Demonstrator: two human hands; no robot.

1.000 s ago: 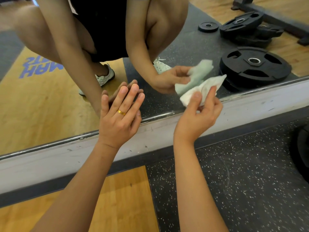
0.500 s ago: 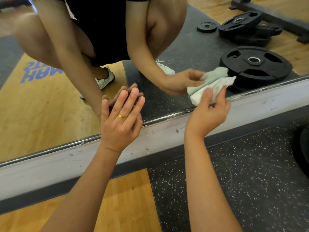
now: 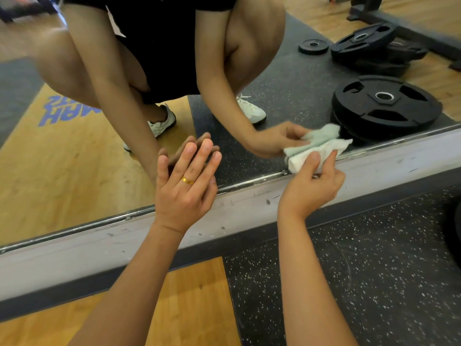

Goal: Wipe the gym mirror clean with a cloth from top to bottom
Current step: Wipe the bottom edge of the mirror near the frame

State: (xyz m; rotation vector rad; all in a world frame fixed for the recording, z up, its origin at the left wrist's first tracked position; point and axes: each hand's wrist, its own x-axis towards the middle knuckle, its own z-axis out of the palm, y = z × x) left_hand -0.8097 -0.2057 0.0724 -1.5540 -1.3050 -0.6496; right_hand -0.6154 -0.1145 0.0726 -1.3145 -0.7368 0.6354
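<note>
Crumpled white cloth [image 3: 314, 154] — pinched by right hand [image 3: 311, 188] at lower edge of mirror [image 3: 74, 171], 3 o'clock of flat, straight-fingered left hand [image 3: 185, 193].

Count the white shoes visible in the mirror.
2. One shoe on the reflected wood floor, partly hidden behind a forearm; the other shoe on the black mat, partly behind the other arm.

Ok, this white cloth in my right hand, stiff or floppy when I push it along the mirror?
Probably floppy: the white cloth is bunched and creased in the right hand, a corner poking out loose. Likely light, since fingers alone pinch it.
</note>
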